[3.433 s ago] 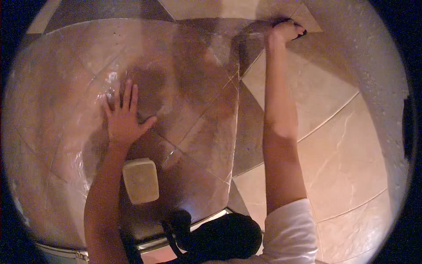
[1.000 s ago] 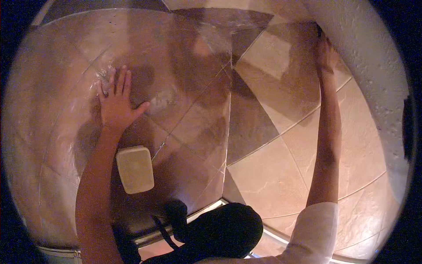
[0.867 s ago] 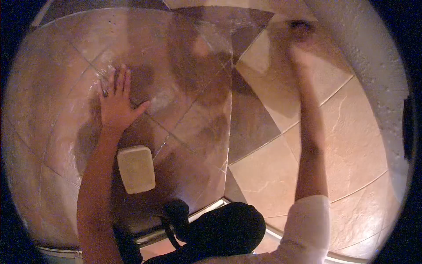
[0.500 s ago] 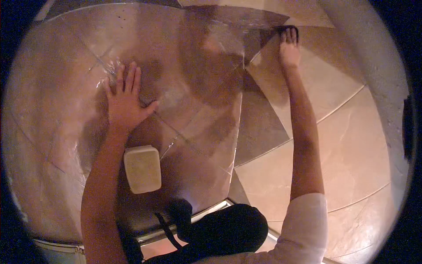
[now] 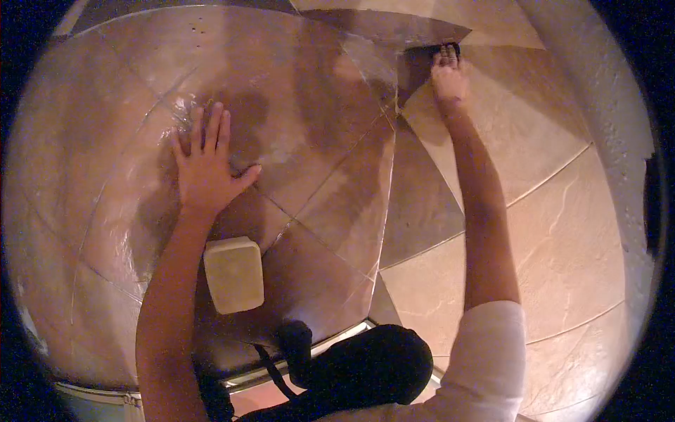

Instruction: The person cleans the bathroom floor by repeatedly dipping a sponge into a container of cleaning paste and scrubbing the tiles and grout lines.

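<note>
My left hand (image 5: pixel 209 165) lies flat on the wet brown tile floor (image 5: pixel 323 225), fingers spread and thumb out to the side. Farther out at the upper right, my right hand (image 5: pixel 450 79) presses a small black pad (image 5: pixel 455 49) against the tile where the floor meets the wall. Its fingers are bent over the pad, which is mostly hidden, so its exact kind is unclear. Just right of my left forearm sits a pale yellow rectangular tub or block (image 5: pixel 235 276) with rounded corners; neither hand touches it.
Lighter beige wall tiles (image 5: pixel 555 232) rise on the right beyond a strip of darker tile (image 5: pixel 422 190). A metal door track (image 5: pixel 337 341) runs along the near edge, by my dark-clothed knee (image 5: pixel 380 362). Water glistens around my left fingers.
My right hand has moved a little to the left with the black pad. The left hand stays planted; the whole view has shifted slightly.
</note>
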### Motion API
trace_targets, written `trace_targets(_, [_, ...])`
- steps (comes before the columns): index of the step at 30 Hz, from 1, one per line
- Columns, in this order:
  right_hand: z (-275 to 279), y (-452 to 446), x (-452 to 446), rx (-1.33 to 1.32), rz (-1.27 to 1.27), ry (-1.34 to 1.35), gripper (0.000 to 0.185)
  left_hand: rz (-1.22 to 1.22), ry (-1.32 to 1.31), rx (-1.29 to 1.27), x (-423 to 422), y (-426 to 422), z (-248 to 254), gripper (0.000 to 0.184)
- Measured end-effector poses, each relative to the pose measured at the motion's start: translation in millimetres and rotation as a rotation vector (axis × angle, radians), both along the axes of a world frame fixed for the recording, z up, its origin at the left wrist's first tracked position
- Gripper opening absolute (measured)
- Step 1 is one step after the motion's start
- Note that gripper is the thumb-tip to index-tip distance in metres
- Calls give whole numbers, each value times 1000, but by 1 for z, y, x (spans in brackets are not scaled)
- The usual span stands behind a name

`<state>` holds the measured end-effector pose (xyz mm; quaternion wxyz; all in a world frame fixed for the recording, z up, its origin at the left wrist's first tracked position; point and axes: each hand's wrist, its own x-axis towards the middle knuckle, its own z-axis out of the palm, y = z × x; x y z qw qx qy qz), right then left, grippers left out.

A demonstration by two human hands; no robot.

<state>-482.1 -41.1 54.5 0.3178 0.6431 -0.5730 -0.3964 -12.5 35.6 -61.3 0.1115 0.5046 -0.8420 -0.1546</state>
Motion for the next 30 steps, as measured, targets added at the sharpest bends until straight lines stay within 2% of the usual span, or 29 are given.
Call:
trace_targets(2, [-34, 6, 2, 83, -63, 212, 43, 6, -80, 57, 1, -2, 8, 99])
trace_targets(3, [-48, 14, 7, 80, -61, 208, 43, 8, -84, 54, 0, -2, 8, 99])
trace_targets(5, [-67, 26, 27, 330, -235, -22, 42, 7, -12, 15, 3, -2, 4, 98])
trace_targets(6, [-65, 21, 22, 331, -232, -20, 42, 11, -11, 16, 4, -3, 4, 98])
trace_targets(8, [-60, 13, 1, 161, -107, 136, 42, 12, -4, 16, 3, -2, 1, 98])
trace_targets(11, [-26, -11, 17, 115, -175, 46, 42, 13, -25, 19, 1, -2, -1, 97])
trace_targets(15, [-81, 8, 20, 204, -208, -21, 42, 16, -51, 30, 1, -6, 4, 97])
trace_targets(18, [-105, 45, 23, 141, -214, 2, 44, -2, -1, 20, 2, -3, 0, 96])
trace_targets(23, [-55, 115, 53, 203, -85, -180, 43, 0, 41, 30, 3, -5, -2, 96])
trace_targets(24, [-82, 107, 0, 155, 23, -64, 44, 3, 31, 36, 3, -5, 0, 96])
trace_targets(26, [-73, 51, 13, 171, -92, 16, 45, 6, 17, 19, 1, -4, 2, 96])
trace_targets(28, [-69, 5, 24, 181, -235, -147, 47, 6, 6, 19, 2, -5, 0, 96])
trace_targets(30, [-77, 15, 25, 172, -207, -82, 46, -16, 10, 17, -1, -7, 0, 96])
